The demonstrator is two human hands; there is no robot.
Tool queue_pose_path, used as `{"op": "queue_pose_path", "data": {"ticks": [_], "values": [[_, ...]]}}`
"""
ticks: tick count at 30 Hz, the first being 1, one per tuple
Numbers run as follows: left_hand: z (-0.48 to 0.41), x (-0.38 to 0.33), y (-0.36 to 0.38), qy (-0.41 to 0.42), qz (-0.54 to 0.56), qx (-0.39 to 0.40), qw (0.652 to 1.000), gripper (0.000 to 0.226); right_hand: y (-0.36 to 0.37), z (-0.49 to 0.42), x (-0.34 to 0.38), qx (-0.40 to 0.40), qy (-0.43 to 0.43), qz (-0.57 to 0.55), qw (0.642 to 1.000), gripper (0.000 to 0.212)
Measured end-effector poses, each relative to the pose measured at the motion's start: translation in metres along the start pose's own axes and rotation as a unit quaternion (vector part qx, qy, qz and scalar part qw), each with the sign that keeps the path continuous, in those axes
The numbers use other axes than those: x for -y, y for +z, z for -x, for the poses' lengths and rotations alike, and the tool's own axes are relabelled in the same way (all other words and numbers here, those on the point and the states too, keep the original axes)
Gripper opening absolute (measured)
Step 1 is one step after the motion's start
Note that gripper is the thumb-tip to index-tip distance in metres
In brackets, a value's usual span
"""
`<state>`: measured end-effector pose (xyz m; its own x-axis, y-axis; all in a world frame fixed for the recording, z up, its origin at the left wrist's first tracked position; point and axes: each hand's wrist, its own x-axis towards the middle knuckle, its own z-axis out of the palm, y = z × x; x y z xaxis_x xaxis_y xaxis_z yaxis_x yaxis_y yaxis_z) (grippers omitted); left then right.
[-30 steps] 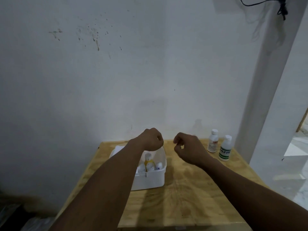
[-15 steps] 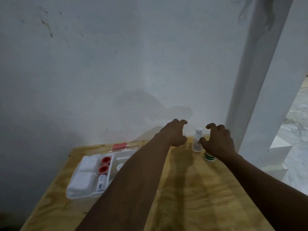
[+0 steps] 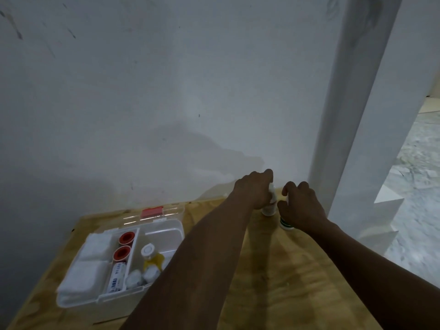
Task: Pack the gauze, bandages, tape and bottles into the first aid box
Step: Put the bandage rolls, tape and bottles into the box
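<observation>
Bottles point(image 3: 270, 206) beneath both hands' fingers point(image 3: 289, 188)

I see both hands out at the far right corner of the wooden table point(image 3: 273, 277), by the wall. Left hand point(image 3: 254, 189) is wrapped round a white bottle point(image 3: 270, 208), upright; right hand point(image 3: 301, 206) is curled over a green-banded bottle point(image 3: 285, 225) just beside it, grip not clear. First aid box point(image 3: 164, 231) sits open at left w/ gauze pads point(image 3: 88, 265), two red tape rolls point(image 3: 125, 238), a yellow-label bottle point(image 3: 150, 254).
</observation>
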<state>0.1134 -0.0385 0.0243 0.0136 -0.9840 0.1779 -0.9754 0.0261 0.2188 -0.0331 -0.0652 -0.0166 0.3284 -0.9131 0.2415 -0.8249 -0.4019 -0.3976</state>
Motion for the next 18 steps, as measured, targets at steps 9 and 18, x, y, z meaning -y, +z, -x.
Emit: {"op": "queue_pose_path", "data": {"ticks": [9,18], "values": [[0.021,0.02,-0.029,-0.047,0.014,-0.021,0.999,0.031,-0.013,0.011,0.014,-0.038,-0.02,-0.059,0.997,0.025],[0.085,0.083,-0.117,-0.104,0.066,-0.081,0.989,0.027,-0.04,0.025,0.102,-0.11,-0.133,-0.109,0.979,0.022]]}}
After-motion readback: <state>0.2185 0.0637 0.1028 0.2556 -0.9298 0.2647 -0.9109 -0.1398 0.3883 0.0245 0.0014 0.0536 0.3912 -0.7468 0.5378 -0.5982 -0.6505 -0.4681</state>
